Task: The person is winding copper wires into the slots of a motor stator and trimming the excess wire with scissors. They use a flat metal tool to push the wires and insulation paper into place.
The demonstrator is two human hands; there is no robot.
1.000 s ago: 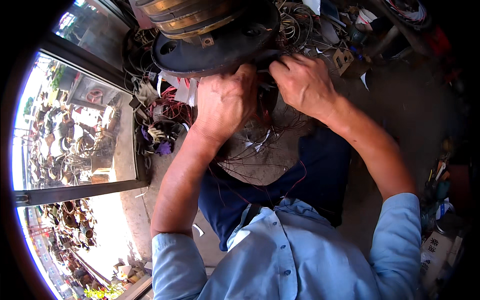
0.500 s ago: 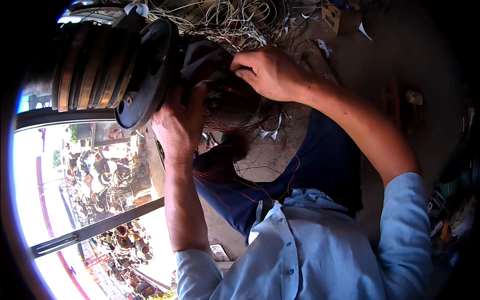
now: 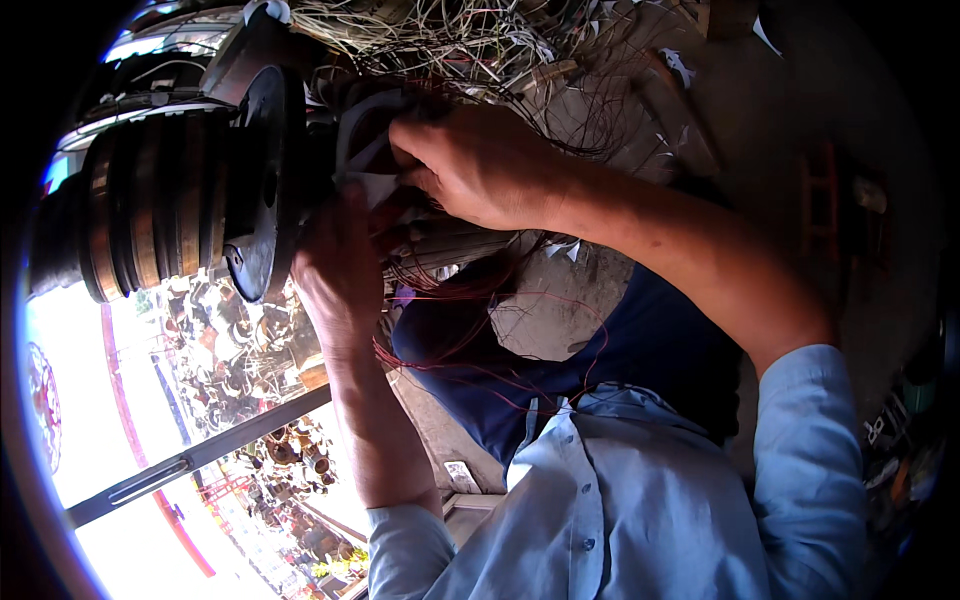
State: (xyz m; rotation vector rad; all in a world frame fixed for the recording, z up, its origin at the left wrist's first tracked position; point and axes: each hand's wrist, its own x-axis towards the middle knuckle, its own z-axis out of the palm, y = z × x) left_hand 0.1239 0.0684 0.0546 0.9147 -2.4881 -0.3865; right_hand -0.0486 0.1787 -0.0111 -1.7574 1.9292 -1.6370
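The big drum with bands [image 3: 150, 205] is in front of you, off to your left. A black disc [image 3: 262, 160] stands at its near end, beside your left grip [image 3: 340, 265]. That grip is dark and blurry, so I cannot tell if it holds anything. Your right grip [image 3: 478, 165] has its fingers and thumb curled in by the white sheet [image 3: 375, 187]. I cannot tell if they pinch it tight.

The drum and disc look hard, stiff and very heavy. The bands look smooth, so they may be slippery. The disc's rim looks like a good, firm place to hold. The white sheet, between your two grips, looks light and bendy, and it could tear. It seems best to take it softly by its edge, with finger and thumb.

Thin red wires [image 3: 440, 288] hang under your right grip and loop across your lap. They look light and springy, but a hard tug might bend or snap them. Hold a few together, near where they bunch up.
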